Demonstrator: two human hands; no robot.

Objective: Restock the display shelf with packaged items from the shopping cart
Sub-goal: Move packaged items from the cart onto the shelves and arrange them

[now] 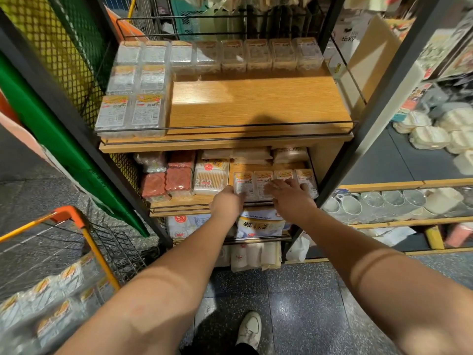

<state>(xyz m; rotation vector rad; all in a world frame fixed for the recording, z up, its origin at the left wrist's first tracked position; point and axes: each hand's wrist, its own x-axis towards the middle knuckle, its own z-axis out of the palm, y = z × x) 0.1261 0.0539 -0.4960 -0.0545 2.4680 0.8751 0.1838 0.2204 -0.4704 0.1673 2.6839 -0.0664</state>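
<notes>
A tall display shelf (pixel 258 103) of wood boards in a black metal frame stands on a speckled grey floor (pixel 307 303), with more shop racks off to the right hand's side. Its top board is half bare, clear packaged boxes (pixel 133 114) lining the back and left. Below the left arm, an orange-handled shopping cart (pixel 76 226) holds more such packs. On the second board down, a row of four packs (pixel 271 184) lies under both hands. The left hand (pixel 226 203) grips the leftmost pack's edge; the right hand (pixel 291 197) rests on the row, fingers (pixel 277 184) spread flat.
</notes>
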